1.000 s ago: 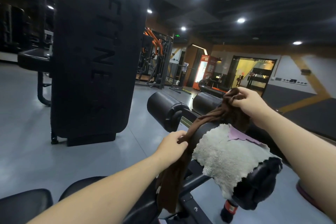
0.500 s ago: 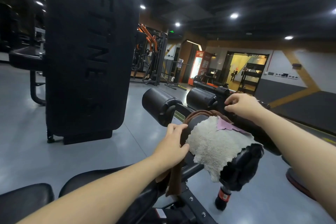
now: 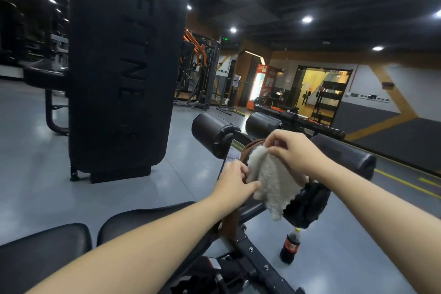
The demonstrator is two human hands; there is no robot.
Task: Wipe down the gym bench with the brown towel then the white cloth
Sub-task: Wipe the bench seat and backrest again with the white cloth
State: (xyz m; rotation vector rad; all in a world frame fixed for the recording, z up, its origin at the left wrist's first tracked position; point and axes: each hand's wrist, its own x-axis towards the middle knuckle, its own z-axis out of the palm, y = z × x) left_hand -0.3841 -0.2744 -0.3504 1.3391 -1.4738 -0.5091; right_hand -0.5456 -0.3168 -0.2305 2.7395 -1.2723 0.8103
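The brown towel [image 3: 232, 223] hangs over a black roller pad [image 3: 343, 154] of the gym bench, one end dangling beside the frame. A fluffy white cloth [image 3: 274, 185] is draped over the same roller, right of the towel. My left hand [image 3: 235, 184] grips the brown towel at the roller, and its thumb touches the white cloth's left edge. My right hand [image 3: 294, 153] pinches the white cloth's top edge between thumb and fingers. The bench's black seat pad [image 3: 143, 219] lies under my left forearm.
A tall upright black pad [image 3: 121, 67] stands at the left. Two foam rollers [image 3: 210, 131] sit just beyond my hands. A cola bottle [image 3: 290, 246] stands on the grey floor below the roller. Gym machines [image 3: 200, 74] fill the background.
My right hand laid the brown towel's raised end down over the roller, let go, and now pinches the white cloth's top edge. My left hand stayed on the towel.
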